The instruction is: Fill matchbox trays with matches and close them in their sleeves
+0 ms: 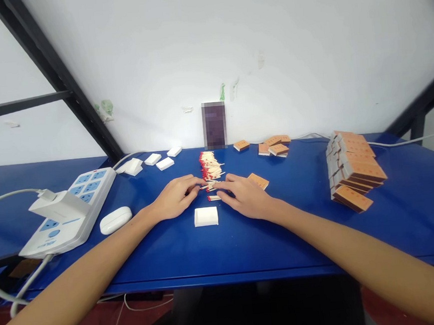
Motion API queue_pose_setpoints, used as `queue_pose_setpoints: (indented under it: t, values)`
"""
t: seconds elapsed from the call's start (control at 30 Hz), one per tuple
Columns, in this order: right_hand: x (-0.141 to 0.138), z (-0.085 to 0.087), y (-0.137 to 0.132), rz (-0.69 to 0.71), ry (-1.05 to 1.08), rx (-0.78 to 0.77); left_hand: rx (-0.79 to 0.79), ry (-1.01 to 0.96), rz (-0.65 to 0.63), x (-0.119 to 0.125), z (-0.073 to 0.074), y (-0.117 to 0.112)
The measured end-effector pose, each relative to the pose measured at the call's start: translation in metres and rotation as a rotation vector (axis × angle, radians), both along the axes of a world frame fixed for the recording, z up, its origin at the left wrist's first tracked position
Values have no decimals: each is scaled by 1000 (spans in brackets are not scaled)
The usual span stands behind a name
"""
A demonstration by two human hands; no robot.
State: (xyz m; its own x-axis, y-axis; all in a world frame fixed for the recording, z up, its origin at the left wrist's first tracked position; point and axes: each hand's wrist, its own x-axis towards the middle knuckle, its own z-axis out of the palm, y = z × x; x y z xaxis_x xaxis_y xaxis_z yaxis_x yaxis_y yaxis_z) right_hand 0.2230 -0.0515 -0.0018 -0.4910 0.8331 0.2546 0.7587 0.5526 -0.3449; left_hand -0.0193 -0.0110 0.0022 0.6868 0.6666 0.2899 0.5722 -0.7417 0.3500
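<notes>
A long heap of red-tipped matches (210, 167) lies in the middle of the blue table. My left hand (176, 196) is at the heap's near left side, index finger and thumb stretched out and apart, fingertips at the match heads. From the right, my right hand (244, 196) reaches to the same near end, its index finger on or just over the matches and its thumb lower down. A small separate row of matches (214, 198) lies by that thumb. Closer to me sits an open white matchbox tray (206, 217). An orange matchbox (258, 180) is partly hidden behind my right hand.
Several white trays (152, 159) lie at the back left, and several orange matchboxes (278, 149) at the back right. A big stack of matchboxes (355, 159) stands far right. At left are a power strip (100, 179) with a plugged-in charger (60, 207) and a white oval case (115, 220).
</notes>
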Motion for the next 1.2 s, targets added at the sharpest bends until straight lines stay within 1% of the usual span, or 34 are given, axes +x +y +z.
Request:
queue_pose_setpoints:
  t: [0.37, 0.53, 0.67, 0.8, 1.0, 1.13, 1.2]
  values:
    - [0, 2, -1, 10, -25, -3, -8, -36, 4, 0, -2, 0]
    - [2, 1, 1, 49, 20, 6, -17, -28, 12, 0, -1, -1]
    - [3, 0, 4, 43, 7, 19, -13, -26, 29, 0, 0, -1]
    - [3, 0, 5, 63, 23, 10, -10, -24, 25, 0, 0, -1]
    - [4, -1, 6, 55, 19, -8, -8, -21, 8, 0, 0, -1]
    - [4, 0, 6, 79, 35, -6, -1, -20, 14, 1, 1, -2]
    - [4, 1, 7, 68, 47, -4, 7, -12, 23, 1, 1, -2]
